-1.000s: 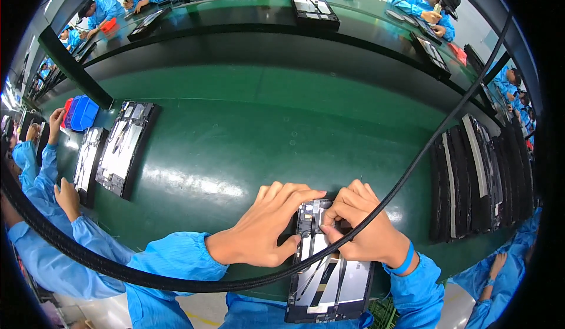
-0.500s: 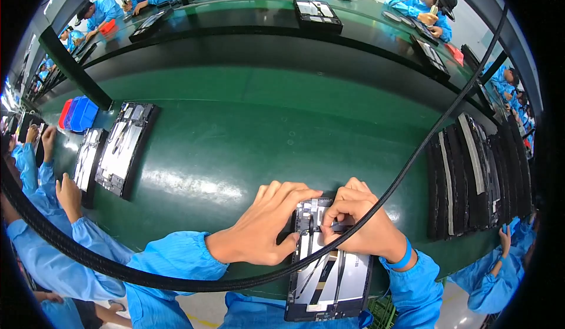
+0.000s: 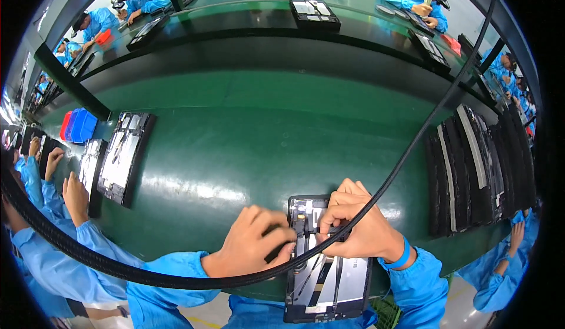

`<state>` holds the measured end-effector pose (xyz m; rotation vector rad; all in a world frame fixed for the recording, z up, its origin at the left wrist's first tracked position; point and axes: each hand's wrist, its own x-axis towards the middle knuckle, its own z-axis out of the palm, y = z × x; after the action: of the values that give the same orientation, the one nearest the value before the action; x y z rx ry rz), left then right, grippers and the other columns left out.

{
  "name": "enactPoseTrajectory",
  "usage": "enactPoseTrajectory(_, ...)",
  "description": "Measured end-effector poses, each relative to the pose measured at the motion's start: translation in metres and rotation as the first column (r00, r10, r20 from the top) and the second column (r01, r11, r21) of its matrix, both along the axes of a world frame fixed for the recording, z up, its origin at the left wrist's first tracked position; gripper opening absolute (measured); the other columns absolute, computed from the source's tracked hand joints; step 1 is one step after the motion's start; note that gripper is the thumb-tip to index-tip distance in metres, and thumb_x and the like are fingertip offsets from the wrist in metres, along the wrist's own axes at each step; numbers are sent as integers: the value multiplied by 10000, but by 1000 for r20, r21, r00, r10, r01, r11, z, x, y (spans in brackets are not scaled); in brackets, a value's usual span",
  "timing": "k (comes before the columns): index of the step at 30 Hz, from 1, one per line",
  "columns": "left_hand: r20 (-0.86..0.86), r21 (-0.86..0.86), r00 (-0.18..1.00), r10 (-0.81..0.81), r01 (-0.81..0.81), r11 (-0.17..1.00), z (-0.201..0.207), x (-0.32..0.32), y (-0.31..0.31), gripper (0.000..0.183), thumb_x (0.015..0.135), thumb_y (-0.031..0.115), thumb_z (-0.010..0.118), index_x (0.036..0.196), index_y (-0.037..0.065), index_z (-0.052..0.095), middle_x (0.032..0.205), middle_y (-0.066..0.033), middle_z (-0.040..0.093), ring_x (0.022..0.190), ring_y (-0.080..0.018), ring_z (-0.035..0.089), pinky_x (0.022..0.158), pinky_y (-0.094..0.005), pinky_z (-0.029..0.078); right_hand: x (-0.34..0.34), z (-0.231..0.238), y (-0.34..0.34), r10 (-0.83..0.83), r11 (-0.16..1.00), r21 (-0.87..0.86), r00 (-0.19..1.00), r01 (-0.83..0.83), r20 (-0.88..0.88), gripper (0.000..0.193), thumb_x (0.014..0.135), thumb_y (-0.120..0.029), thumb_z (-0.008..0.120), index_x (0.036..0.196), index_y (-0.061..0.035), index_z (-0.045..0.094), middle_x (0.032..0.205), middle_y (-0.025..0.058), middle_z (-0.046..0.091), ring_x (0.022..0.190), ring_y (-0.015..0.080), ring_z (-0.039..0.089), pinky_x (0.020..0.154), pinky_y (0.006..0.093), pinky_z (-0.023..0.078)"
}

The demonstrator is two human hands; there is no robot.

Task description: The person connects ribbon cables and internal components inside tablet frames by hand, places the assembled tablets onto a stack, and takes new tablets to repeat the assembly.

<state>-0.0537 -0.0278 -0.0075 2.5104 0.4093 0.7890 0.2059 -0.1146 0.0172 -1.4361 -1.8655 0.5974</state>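
Note:
An opened tablet (image 3: 353, 276) with bare inner parts lies in front of me at the table's near edge, its lower part overhanging my lap. My right hand (image 3: 362, 226) is closed in a pinch over the tablet's upper middle. What sits between thumb and forefinger is hidden by the fingers. Beside the tablet's upper left edge is my left hand (image 3: 250, 243), slightly blurred, its fingers bent. A gap shows between its thumb and fingers, with nothing held there. A blue band (image 3: 403, 253) circles my right wrist.
A black braided cable (image 3: 406, 146) crosses the view, passing before the tablet. Several black tablet-like units (image 3: 477, 176) stand in a row at right. Two opened tablets (image 3: 125, 158) and a blue bin (image 3: 81, 126) are at left. Co-workers' hands (image 3: 75, 196) flank me; a raised shelf (image 3: 235, 26) runs behind.
My left hand has drawn back from the tablet's top edge, down and to the left, curling its fingers. My right hand keeps its pinch at nearly the same spot.

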Motion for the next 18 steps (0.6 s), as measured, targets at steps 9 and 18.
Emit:
enactPoseTrajectory(9,38,156,999,-20,14,988,2,-3,-12,352,745,94,861,1096,96,838,1017,-37,745,931,-275,675,801,-415,548,2,-2,-2,0,999,43,1000,1,-23,214,601,-181,930,726,-192,758,675,-62,498,747,184,479,726,372,314)
enactPoseTrajectory(18,12,182,999,-35,32,983,3,-5,-12,416,739,78,847,1154,82,819,1013,-57,750,904,-277,696,770,-400,550,1,-4,-2,-19,996,82,996,27,-91,215,617,-145,931,745,-171,760,673,-48,499,748,189,503,730,373,372)
